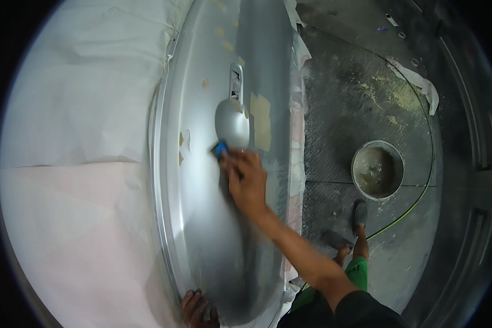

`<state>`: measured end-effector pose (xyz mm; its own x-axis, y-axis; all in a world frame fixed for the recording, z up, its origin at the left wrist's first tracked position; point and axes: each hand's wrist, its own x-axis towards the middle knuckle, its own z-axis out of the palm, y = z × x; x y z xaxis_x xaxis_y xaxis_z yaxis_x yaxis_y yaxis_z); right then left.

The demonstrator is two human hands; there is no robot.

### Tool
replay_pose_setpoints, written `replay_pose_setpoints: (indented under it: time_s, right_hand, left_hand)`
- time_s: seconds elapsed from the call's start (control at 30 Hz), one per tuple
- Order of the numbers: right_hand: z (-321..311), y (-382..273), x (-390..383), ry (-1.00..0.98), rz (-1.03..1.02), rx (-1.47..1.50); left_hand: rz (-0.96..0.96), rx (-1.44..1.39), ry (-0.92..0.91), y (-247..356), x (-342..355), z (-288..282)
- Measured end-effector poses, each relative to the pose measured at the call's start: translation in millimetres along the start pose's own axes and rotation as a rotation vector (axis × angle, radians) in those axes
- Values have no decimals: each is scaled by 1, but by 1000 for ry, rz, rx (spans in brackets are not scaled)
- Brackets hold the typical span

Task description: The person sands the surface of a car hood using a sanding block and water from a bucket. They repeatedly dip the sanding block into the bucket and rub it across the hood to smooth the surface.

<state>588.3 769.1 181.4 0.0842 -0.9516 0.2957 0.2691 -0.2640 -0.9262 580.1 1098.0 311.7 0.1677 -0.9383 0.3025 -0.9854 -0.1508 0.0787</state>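
A silver car door panel stretches away in front of me, with tan filler patches on it. My right hand pinches a small blue sanding block with a dark edge. The block lies against the panel, just below the round recess under the handle opening. Down at the near end, my left hand rests on the panel's left edge with its fingers apart. Part of that hand is cut off by the lower rim of the view.
White masking sheets cover the area left of the panel. On the dark floor at right stands a round bucket of murky water. A yellow-green hose curves around it. A white cloth lies farther off, beside pale dust.
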Motion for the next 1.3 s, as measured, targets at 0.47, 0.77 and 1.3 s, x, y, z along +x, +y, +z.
replay_pose_setpoints:
  time_s: [0.47, 0.77, 1.3]
  right_hand:
    - [-2, -27, -41, -40, -23, -86]
    - [0, -24, -34, 61, 28, 11]
    - [1, 6, 22, 94, 113, 131]
  left_hand:
    - [-80, -22, -35, 0, -7, -5]
    - [-69, -37, -1, 2, -4, -1]
    - [-70, 26, -34, 0, -9, -3]
